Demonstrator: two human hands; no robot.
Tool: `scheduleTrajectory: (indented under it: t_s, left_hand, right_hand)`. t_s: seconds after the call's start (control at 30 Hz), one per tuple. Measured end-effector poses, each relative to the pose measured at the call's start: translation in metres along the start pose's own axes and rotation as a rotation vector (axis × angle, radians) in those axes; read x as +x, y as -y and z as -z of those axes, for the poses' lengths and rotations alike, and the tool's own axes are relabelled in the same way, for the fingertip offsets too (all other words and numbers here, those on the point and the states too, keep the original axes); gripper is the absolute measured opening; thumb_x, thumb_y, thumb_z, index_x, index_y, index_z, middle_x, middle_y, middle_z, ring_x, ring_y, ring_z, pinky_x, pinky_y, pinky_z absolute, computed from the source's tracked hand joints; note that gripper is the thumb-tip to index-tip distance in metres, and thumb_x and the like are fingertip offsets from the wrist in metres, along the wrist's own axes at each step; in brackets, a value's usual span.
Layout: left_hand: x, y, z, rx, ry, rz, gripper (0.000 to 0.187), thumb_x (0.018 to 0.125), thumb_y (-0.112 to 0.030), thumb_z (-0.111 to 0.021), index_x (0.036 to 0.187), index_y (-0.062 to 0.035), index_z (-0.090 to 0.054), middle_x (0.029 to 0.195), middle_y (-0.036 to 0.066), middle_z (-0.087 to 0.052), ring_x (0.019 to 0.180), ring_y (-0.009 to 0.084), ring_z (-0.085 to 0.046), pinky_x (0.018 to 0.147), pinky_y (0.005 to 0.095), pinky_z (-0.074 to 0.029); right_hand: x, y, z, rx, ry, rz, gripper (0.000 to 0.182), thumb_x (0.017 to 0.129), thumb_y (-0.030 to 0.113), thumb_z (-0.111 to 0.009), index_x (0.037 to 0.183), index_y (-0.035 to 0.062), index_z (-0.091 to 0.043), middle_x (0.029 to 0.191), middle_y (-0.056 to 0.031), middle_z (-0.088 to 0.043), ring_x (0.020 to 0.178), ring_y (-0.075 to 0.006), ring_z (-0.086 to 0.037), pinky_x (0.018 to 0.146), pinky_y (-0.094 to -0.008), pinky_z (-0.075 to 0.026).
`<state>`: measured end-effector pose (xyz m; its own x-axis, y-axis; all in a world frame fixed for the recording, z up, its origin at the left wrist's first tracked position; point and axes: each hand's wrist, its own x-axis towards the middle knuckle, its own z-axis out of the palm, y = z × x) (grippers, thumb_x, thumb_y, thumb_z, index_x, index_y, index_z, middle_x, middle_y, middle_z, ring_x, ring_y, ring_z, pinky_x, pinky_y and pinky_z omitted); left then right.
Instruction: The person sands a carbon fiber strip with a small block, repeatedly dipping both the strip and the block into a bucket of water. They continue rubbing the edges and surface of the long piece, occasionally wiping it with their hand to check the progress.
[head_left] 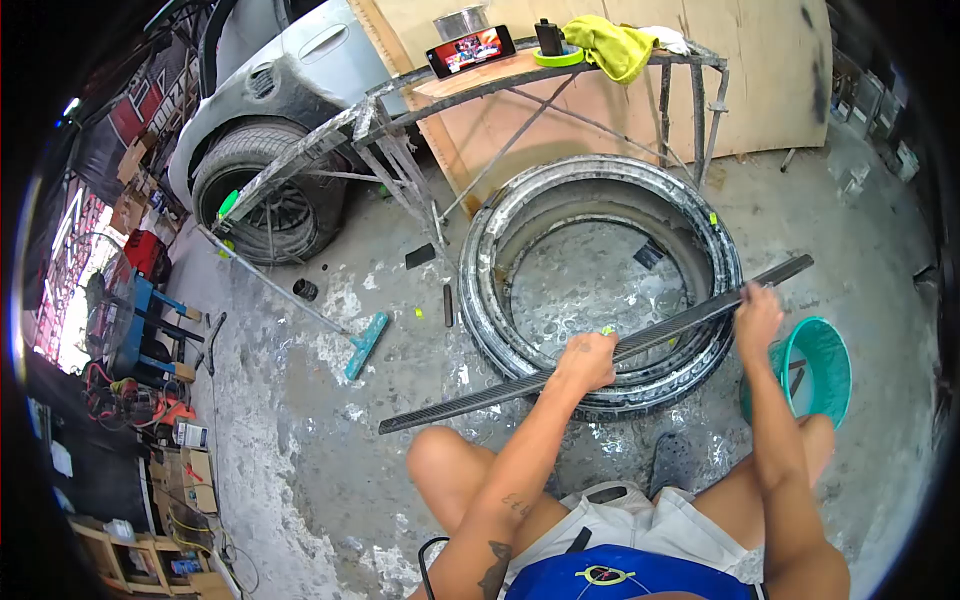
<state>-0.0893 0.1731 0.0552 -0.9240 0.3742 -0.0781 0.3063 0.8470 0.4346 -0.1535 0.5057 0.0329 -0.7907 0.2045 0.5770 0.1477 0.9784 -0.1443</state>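
A long, dark strip with a woven, carbon-fibre look (pixel 470 401) lies slantwise across my view, over the near side of a tire (pixel 484 330) flat on the floor. My left hand (pixel 590 362) is closed in a fist at the strip's middle; a small yellow-green bit shows by its knuckles. Nearer the strip's upper right end, my right hand (pixel 758 314) has its fingers wrapped round it. The palms and anything else inside them are hidden. Below my right hand stands a teal bucket (pixel 847 372) with dark pieces inside.
A metal trestle (pixel 505 83) behind the tire bears a phone (pixel 470 51), a green tape roll (pixel 558 58) and a yellow cloth (pixel 615 45). A teal squeegee head (pixel 367 346) lies on the wet floor at left. A car (pixel 310 60) stands at back left.
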Motion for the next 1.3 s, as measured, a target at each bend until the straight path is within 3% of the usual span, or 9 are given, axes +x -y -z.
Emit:
scheduleTrajectory:
  t_s: [0.17,0.23,0.33,0.43,0.63,0.87,1.03,1.1,1.3]
  left_hand:
    - [0.001,0.0,-0.002,-0.023,-0.001,0.009,0.037,0.068,-0.007,-0.065,0.104,-0.0021,-0.068,0.088,0.026,-0.07,0.089,0.0416,-0.069,0.083,0.0481,-0.055]
    - [-0.001,0.002,0.0,-0.01,-0.006,0.01,0.037,0.068,-0.007,-0.065,0.105,-0.0021,-0.068,0.088,0.026,-0.07,0.09,0.0415,-0.069,0.084,0.0481,-0.054]
    - [0.0,0.001,-0.001,-0.032,0.011,0.008,0.039,0.068,-0.007,-0.064,0.107,-0.0021,-0.068,0.088,0.026,-0.07,0.091,0.0414,-0.069,0.086,0.0485,-0.054]
    - [0.0,0.0,0.002,-0.005,0.043,0.018,0.041,0.069,-0.007,-0.064,0.11,-0.0025,-0.068,0.089,0.025,-0.071,0.091,0.0413,-0.069,0.086,0.0485,-0.054]
    - [0.001,0.006,-0.001,-0.047,0.011,0.02,0.041,0.07,-0.01,-0.065,0.11,-0.0035,-0.07,0.089,0.025,-0.071,0.089,0.0415,-0.069,0.084,0.048,-0.055]
    - [0.007,0.006,0.001,-0.009,0.031,0.02,0.037,0.069,-0.01,-0.065,0.105,-0.0036,-0.07,0.088,0.025,-0.071,0.088,0.0421,-0.068,0.084,0.0484,-0.054]
    - [0.009,0.005,0.019,-0.097,0.093,0.044,0.039,0.067,-0.007,-0.063,0.105,-0.0036,-0.071,0.093,0.025,-0.071,0.092,0.042,-0.069,0.086,0.0484,-0.055]
    - [0.009,0.006,0.014,-0.092,0.089,0.048,0.038,0.067,-0.007,-0.063,0.104,-0.0036,-0.072,0.093,0.024,-0.071,0.092,0.0421,-0.069,0.087,0.0484,-0.055]
    - [0.009,0.005,0.007,-0.044,0.076,0.039,0.04,0.067,-0.01,-0.064,0.106,-0.0057,-0.071,0.09,0.025,-0.07,0.091,0.0426,-0.068,0.086,0.0486,-0.054]
  right_hand:
    - [-0.057,0.052,0.023,0.33,0.0,0.454,0.038,0.079,0.002,-0.066,0.116,0.0117,-0.069,0.103,-0.0075,-0.069,0.095,-0.0272,-0.062,0.085,-0.0452,-0.043]
    - [-0.033,0.028,0.025,0.251,0.022,0.506,0.033,0.081,0.003,-0.065,0.113,0.0109,-0.069,0.1,-0.007,-0.068,0.094,-0.028,-0.062,0.083,-0.0454,-0.043]
    - [0.013,-0.02,0.004,0.033,0.008,0.079,0.019,0.086,0.01,-0.062,0.102,0.0114,-0.071,0.093,-0.0101,-0.066,0.09,-0.0318,-0.062,0.077,-0.0481,-0.044]
    - [0.012,-0.011,0.001,-0.003,0.003,0.041,0.016,0.086,0.011,-0.064,0.099,0.0116,-0.071,0.093,-0.0109,-0.066,0.089,-0.033,-0.062,0.077,-0.049,-0.044]
    - [-0.046,0.041,0.028,0.328,-0.005,0.518,0.022,0.086,0.011,-0.066,0.108,0.0123,-0.069,0.096,-0.0092,-0.066,0.092,-0.0285,-0.061,0.078,-0.0451,-0.044]
    - [0.014,-0.001,-0.003,0.039,-0.036,-0.079,0.017,0.091,0.017,-0.063,0.106,0.014,-0.069,0.095,-0.0107,-0.064,0.093,-0.0349,-0.06,0.078,-0.0483,-0.043]
    - [-0.064,0.084,0.021,0.351,-0.068,0.409,0.033,0.084,0.009,-0.066,0.117,0.0141,-0.069,0.104,-0.0064,-0.068,0.09,-0.0264,-0.059,0.079,-0.042,-0.042]
    - [-0.047,0.064,0.026,0.331,-0.073,0.541,0.031,0.085,0.009,-0.066,0.115,0.0136,-0.07,0.103,-0.0061,-0.069,0.088,-0.0256,-0.06,0.08,-0.0416,-0.042]
    - [0.014,0.009,0.013,0.006,-0.058,-0.038,0.016,0.089,0.014,-0.062,0.103,0.012,-0.069,0.094,-0.0102,-0.065,0.092,-0.0315,-0.06,0.078,-0.0481,-0.042]
